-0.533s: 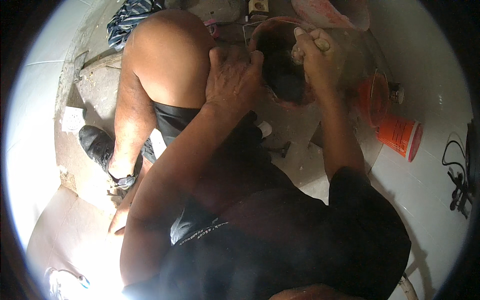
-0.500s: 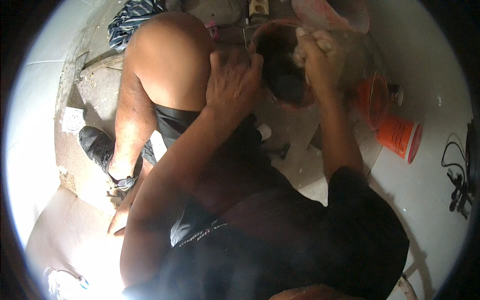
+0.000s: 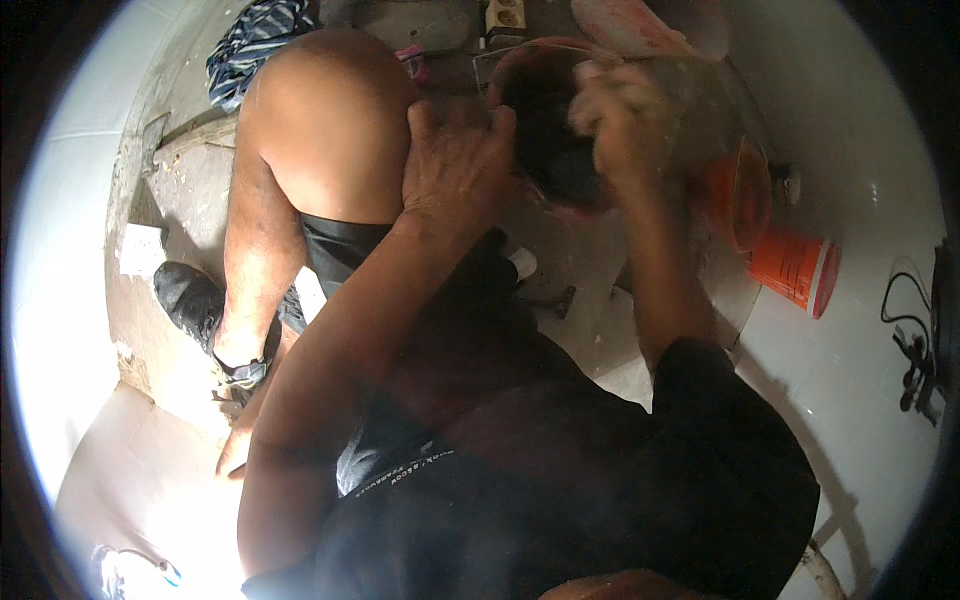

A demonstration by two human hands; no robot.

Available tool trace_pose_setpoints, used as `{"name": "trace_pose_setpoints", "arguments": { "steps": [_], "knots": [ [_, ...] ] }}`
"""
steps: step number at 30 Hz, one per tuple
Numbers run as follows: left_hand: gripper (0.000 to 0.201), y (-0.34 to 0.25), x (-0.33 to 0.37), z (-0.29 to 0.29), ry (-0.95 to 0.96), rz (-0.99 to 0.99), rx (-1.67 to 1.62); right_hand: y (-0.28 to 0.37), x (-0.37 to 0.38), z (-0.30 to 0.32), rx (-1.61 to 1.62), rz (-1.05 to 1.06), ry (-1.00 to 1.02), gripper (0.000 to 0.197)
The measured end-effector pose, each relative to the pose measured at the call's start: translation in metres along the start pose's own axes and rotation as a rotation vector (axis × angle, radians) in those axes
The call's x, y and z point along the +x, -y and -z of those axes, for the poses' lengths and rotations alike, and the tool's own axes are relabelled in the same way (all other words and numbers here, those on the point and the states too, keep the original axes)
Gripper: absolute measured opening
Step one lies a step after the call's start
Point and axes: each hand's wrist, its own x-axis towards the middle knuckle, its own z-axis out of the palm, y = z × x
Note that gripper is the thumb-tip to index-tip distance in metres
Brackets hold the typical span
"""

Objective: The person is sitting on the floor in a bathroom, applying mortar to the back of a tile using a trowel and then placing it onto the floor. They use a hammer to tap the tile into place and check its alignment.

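A round bucket (image 3: 512,70) with a reddish rim and a dark inside stands on the floor beyond my bent left knee. My left hand (image 3: 452,160) rests beside that knee, its fingers curled at the bucket's near left rim. Over the bucket's right side is my right hand (image 3: 622,115), closed and smeared by motion. Whatever it grips is hidden by the fingers and blur. The bucket's contents are too dark to make out.
An orange container (image 3: 790,270) lies tipped beside a red tub (image 3: 735,195) at right. Behind the bucket are a red-stained basin (image 3: 655,25) and a power socket block (image 3: 507,14). A hammer (image 3: 153,142) and striped cloth (image 3: 262,40) lie left; black cables (image 3: 912,350) hang far right.
My right hand has shifted slightly up and left over the bucket and its fingers look more blurred. My left hand keeps its place at the rim. The whole view has shifted slightly.
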Motion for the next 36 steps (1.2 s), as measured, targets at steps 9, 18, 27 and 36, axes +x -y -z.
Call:
{"name": "trace_pose_setpoints", "arguments": {
  "steps": [9, 18, 27, 36],
  "knots": [
    [0.054, 0.003, -0.001, -0.015, -0.151, -0.031, 0.028, 0.024, 0.005, -0.003, -0.199, -0.113, 0.051, 0.028],
    [0.059, 0.003, -0.004, -0.012, -0.189, -0.064, 0.04, 0.018, 0.016, -0.008, -0.159, -0.053, -0.007, 0.029],
    [0.061, 0.001, -0.006, -0.016, -0.17, -0.052, 0.062, 0.016, 0.012, 0.006, -0.025, -0.037, -0.015, 0.021],
    [0.06, -0.004, -0.001, -0.005, -0.045, 0.001, 0.093, -0.001, 0.03, -0.006, -0.202, -0.327, -0.007, 0.034]
  ]
}}
